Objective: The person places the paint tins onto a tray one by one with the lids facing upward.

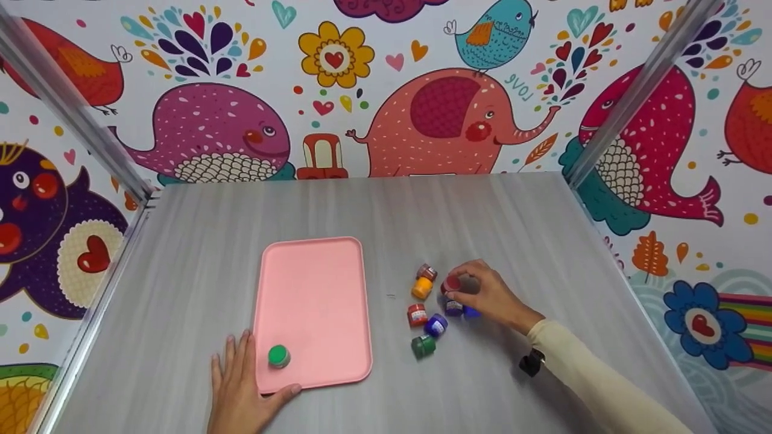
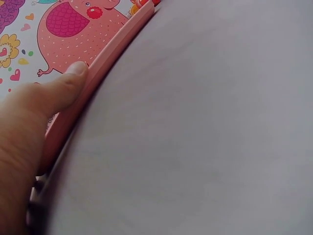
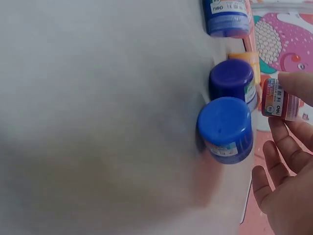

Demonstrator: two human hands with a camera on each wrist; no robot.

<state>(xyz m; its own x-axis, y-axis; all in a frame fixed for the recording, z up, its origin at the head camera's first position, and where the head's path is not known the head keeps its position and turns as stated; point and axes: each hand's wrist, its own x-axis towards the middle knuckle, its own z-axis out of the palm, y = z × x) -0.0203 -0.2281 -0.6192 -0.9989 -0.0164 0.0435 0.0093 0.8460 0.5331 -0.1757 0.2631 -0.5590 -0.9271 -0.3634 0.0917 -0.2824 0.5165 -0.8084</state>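
My right hand point(image 1: 491, 298) pinches a small dark red paint jar point(image 1: 451, 283) between thumb and fingertips, over the cluster of jars. In the right wrist view the held jar point(image 3: 275, 100) shows its printed label. Close by it stand a purple paint jar point(image 3: 232, 81) and a blue paint jar point(image 3: 225, 122), both upright. My left hand point(image 1: 238, 386) lies at the near left corner of a pink tray point(image 1: 319, 289), fingers extended along its side and thumb at the near edge. The left wrist view has the thumb point(image 2: 68, 88) touching the tray's rim. A green-lidded paint jar point(image 1: 278, 355) stands in that tray corner.
Left of the right hand lie several more paint jars: brown point(image 1: 427, 272), orange point(image 1: 422, 288), red point(image 1: 417, 314), blue point(image 1: 436, 325) and dark green point(image 1: 423, 346). A patterned wall point(image 1: 325, 120) and metal posts point(image 1: 639, 90) bound the grey table point(image 1: 199, 241).
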